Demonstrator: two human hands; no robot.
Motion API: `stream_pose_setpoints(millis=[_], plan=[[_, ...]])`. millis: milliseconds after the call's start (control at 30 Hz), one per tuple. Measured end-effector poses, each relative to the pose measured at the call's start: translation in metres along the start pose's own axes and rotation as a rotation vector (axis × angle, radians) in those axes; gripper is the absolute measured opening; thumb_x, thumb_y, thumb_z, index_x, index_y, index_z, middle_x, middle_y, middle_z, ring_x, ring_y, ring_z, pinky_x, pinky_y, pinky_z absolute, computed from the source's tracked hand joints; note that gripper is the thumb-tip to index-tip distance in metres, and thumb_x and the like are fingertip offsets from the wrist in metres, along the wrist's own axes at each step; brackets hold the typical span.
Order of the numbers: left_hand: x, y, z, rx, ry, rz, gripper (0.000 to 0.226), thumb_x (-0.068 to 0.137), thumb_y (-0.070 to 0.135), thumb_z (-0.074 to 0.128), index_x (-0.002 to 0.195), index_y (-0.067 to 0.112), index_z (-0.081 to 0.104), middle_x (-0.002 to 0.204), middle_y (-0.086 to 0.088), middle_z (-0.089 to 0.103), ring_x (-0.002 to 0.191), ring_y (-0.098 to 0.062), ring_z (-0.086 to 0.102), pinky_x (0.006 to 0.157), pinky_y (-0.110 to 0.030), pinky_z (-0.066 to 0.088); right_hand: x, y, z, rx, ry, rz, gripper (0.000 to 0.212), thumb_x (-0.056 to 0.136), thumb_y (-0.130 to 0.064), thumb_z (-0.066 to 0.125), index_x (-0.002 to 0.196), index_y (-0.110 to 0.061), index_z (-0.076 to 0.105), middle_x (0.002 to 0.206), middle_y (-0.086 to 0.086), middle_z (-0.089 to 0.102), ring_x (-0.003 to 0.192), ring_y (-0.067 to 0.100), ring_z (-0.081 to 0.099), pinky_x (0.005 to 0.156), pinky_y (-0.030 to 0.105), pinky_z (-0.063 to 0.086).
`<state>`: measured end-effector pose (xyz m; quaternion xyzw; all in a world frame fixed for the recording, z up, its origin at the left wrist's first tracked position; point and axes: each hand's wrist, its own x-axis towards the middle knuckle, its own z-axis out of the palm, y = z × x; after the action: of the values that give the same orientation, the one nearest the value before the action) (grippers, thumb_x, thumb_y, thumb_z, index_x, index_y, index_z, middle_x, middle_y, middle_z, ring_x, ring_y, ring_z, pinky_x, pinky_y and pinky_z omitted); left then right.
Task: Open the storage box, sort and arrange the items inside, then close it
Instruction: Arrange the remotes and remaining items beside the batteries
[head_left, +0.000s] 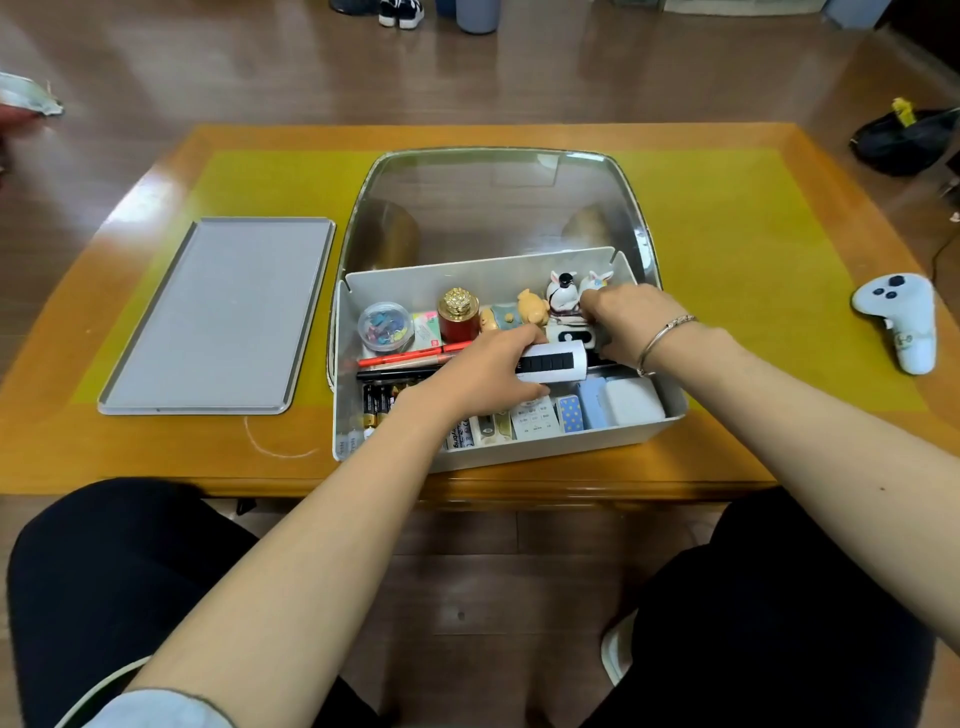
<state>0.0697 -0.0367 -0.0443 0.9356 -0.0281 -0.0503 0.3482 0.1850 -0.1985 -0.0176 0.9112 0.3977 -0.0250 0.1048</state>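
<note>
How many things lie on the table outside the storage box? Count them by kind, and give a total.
Grey flat tray: 1
White game controller: 1
Total: 2

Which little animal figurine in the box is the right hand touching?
The white rabbit figurine at the far right of the row; the right hand's fingers rest on it, unlike the black-and-white one.
</note>
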Motion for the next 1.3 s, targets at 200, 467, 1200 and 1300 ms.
stream_pose_setpoints(millis=[200, 467, 1200, 1300], plan=[[0.002, -0.001, 0.003, 0.047, -0.048, 0.003, 0.036, 0.081, 0.024, 0.074, 0.111, 0.019, 0.056, 0.104, 0.002, 0.064, 0.092, -0.013, 0.058, 0.08, -0.035, 0.05, 0.002, -0.004, 0.003, 0.049, -0.071, 0.021, 0.048, 0.075, -0.017, 0.07, 0.117, -0.007, 0.048, 0.117, 0.016, 0.05, 0.1, 0.035, 0.057, 0.078, 0.039, 0.049], [0.006, -0.002, 0.004, 0.104, 0.012, 0.004, 0.043, 0.081, 0.032, 0.073, 0.12, 0.02, 0.059, 0.107, 0.001, 0.054, 0.096, -0.012, 0.045, 0.079, -0.025, 0.035, 0.0, -0.004, 0.0, 0.12, -0.031, 0.042, 0.037, 0.081, -0.02, 0.068, 0.115, -0.011, 0.06, 0.115, 0.015, 0.052, 0.097, 0.035, 0.059, 0.078, 0.036, 0.046], [0.008, 0.022, 0.013, 0.304, 0.176, -0.007, 0.022, 0.089, 0.025, 0.064, 0.105, 0.01, 0.06, 0.107, -0.009, 0.06, 0.1, -0.027, 0.053, 0.079, -0.039, 0.046, -0.031, 0.013, -0.01, 0.002, 0.009, -0.031, 0.022, 0.081, -0.037, 0.067, 0.101, -0.03, 0.069, 0.093, 0.003, 0.065, 0.091, 0.026, 0.06, 0.067, 0.026, 0.034], [0.013, 0.023, 0.021, 0.299, 0.145, -0.014, 0.022, 0.089, 0.019, 0.064, 0.109, 0.009, 0.064, 0.108, -0.011, 0.061, 0.101, -0.029, 0.056, 0.078, -0.037, 0.046, -0.029, 0.01, -0.008, -0.047, -0.061, -0.048, 0.022, 0.082, -0.032, 0.066, 0.104, -0.032, 0.067, 0.098, 0.0, 0.066, 0.099, 0.023, 0.06, 0.081, 0.031, 0.041]])
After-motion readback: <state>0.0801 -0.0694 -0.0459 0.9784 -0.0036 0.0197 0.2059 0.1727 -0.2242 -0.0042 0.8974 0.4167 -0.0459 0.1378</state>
